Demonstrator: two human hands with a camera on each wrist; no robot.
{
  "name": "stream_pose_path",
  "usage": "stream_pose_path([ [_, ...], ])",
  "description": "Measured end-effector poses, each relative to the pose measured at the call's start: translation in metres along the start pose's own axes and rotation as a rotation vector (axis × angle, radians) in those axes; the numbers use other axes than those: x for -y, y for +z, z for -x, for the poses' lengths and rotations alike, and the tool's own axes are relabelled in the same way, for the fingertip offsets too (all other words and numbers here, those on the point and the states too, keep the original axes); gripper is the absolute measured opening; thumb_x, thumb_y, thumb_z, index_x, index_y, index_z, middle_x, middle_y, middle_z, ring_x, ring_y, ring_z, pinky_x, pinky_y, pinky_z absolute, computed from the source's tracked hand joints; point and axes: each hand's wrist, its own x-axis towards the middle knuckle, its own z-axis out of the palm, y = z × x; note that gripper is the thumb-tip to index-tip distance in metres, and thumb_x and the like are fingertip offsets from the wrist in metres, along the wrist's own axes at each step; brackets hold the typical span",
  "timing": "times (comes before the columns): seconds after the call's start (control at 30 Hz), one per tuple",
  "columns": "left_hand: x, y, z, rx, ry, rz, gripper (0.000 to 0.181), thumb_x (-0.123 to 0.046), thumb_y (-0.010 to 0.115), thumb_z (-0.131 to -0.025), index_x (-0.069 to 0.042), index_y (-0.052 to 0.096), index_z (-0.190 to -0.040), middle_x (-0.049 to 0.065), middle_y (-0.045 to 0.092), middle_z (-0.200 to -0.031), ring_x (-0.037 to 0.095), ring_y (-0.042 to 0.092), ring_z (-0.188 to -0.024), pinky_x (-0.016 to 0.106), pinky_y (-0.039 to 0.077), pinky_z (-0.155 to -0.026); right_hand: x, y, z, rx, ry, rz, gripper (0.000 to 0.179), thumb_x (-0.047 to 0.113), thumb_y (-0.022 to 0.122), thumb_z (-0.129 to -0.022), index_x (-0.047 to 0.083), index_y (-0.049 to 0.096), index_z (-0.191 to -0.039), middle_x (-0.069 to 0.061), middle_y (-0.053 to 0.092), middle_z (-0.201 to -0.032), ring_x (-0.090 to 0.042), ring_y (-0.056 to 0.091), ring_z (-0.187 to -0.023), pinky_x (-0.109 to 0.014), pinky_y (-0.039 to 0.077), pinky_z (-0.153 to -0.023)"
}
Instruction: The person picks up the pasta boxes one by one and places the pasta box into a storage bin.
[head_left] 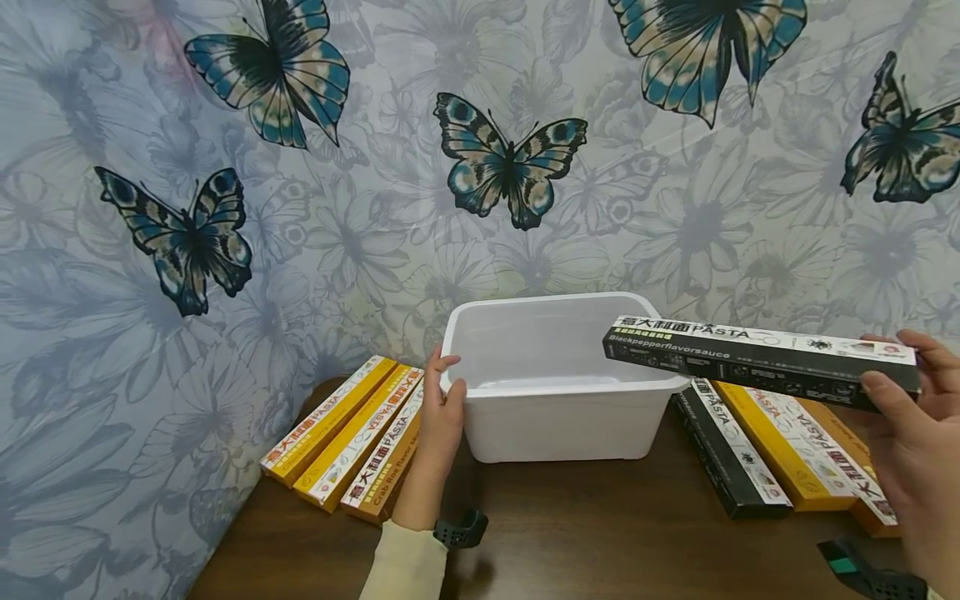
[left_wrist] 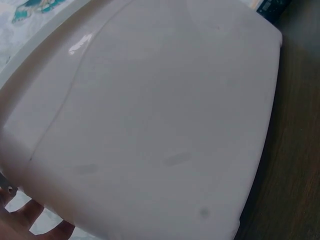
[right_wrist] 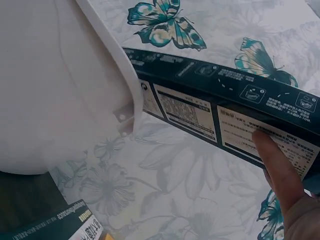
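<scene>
A white plastic bin (head_left: 562, 427) stands on the brown table, its open top facing up. At its left end my left hand (head_left: 439, 421) grips the rim; the left wrist view shows fingertips (left_wrist: 59, 231) at the edge of the bin's wall (left_wrist: 165, 110). My right hand (head_left: 911, 429) holds a long black pasta box (head_left: 738, 360) by its right end, thumb on the near side. That box is nearly level, and its left end reaches over the bin's right rim. In the right wrist view a digit (right_wrist: 275, 167) lies along the box's printed face (right_wrist: 192, 112).
Left of the bin, yellow and orange-brown pasta boxes (head_left: 352, 442) lie side by side. On the right lie another black pasta box (head_left: 731, 450), a yellow one (head_left: 787, 450) and an orange-brown one (head_left: 873, 508). Behind the table (head_left: 570, 533) rises a butterfly-patterned wall (head_left: 390, 250).
</scene>
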Motion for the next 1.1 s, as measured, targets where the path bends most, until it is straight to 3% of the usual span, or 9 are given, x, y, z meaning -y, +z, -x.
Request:
stream_pose_path([
  [0.13,0.002,0.000,-0.001,-0.026,0.025,-0.007,0.033,-0.016,0.046,-0.098,-0.018,0.050,-0.131,-0.005,0.015,-0.169,0.022,0.009,-0.157,0.055,0.017,-0.124,-0.006,0.001,0.002,0.120,0.031,-0.005,0.052,-0.018,0.037,-0.097,-0.005,0.036,-0.147,-0.013,0.047,-0.137,-0.018,0.067,-0.113,-0.028,0.059,-0.078],
  [0.33,0.002,0.004,-0.002,-0.026,0.043,-0.035,0.035,-0.018,0.047,-0.098,-0.017,0.051,-0.133,-0.007,0.018,-0.168,0.022,0.013,-0.157,0.054,0.020,-0.124,-0.014,0.000,0.002,0.072,0.048,-0.017,0.050,-0.014,0.037,-0.099,-0.006,0.037,-0.148,-0.012,0.050,-0.125,-0.017,0.074,-0.098,-0.027,0.060,-0.076],
  [0.47,0.002,0.005,-0.003,-0.039,0.048,-0.052,0.034,-0.019,0.046,-0.098,-0.021,0.052,-0.131,-0.009,0.019,-0.167,0.020,0.014,-0.156,0.053,0.020,-0.124,-0.020,-0.001,-0.001,0.061,0.093,-0.022,0.051,-0.012,0.038,-0.099,-0.004,0.037,-0.150,-0.010,0.044,-0.129,-0.016,0.071,-0.100,-0.025,0.060,-0.078],
  [0.63,0.003,0.003,-0.002,-0.050,0.061,-0.051,0.033,-0.019,0.046,-0.099,-0.021,0.052,-0.130,-0.007,0.020,-0.167,0.020,0.014,-0.156,0.052,0.018,-0.125,-0.030,0.002,-0.013,0.095,0.167,0.033,0.052,-0.008,0.041,-0.101,0.003,0.038,-0.152,-0.007,0.045,-0.134,-0.012,0.065,-0.106,-0.021,0.059,-0.081],
  [0.93,0.006,0.003,-0.003,-0.042,0.074,-0.050,0.035,-0.018,0.045,-0.099,-0.020,0.050,-0.134,-0.004,0.018,-0.168,0.020,0.013,-0.157,0.052,0.018,-0.125,-0.043,0.019,-0.043,0.230,0.273,-0.067,0.048,-0.008,0.040,-0.101,0.001,0.046,-0.147,-0.006,0.055,-0.130,-0.014,0.067,-0.103,-0.023,0.058,-0.084],
  [1.0,0.005,0.003,-0.002,-0.046,0.074,-0.051,0.035,-0.017,0.045,-0.099,-0.021,0.050,-0.134,-0.005,0.019,-0.168,0.020,0.014,-0.156,0.051,0.018,-0.125,-0.047,0.024,-0.048,0.267,0.300,-0.043,0.048,-0.008,0.040,-0.101,0.002,0.045,-0.148,-0.004,0.054,-0.133,-0.012,0.067,-0.102,-0.022,0.057,-0.084],
  [1.1,0.004,0.004,-0.001,-0.053,0.079,-0.055,0.036,-0.017,0.045,-0.099,-0.022,0.049,-0.134,-0.006,0.020,-0.167,0.020,0.016,-0.156,0.052,0.020,-0.125,-0.053,0.033,-0.052,0.311,0.352,0.080,0.051,-0.005,0.044,-0.101,0.006,0.043,-0.151,0.003,0.045,-0.142,-0.006,0.066,-0.102,-0.016,0.055,-0.085],
])
